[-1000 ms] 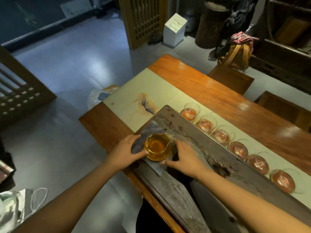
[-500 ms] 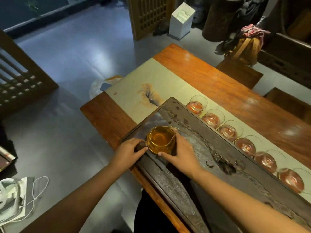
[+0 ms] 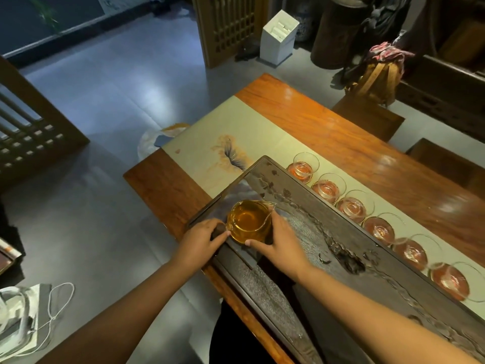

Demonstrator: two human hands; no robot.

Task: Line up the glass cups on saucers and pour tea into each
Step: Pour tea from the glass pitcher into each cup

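Observation:
A glass pitcher of amber tea stands at the near left end of the dark stone tea tray. My right hand wraps its right side. My left hand presses against its left side, fingers curled on a dark stub there. Several glass cups on reddish saucers stand in a row along the tray's far edge, from the leftmost cup to the rightmost cup. They sit on a pale table runner. Whether they hold tea I cannot tell.
The wooden table runs off to the right, with wooden stools behind it. A white box and a lattice screen stand on the floor beyond. A bag with a cord lies on the floor at the lower left.
My left hand's fingers, spread flat beside the pitcher a second ago, have curled in against its left side. The pitcher stays at the same end of the tray.

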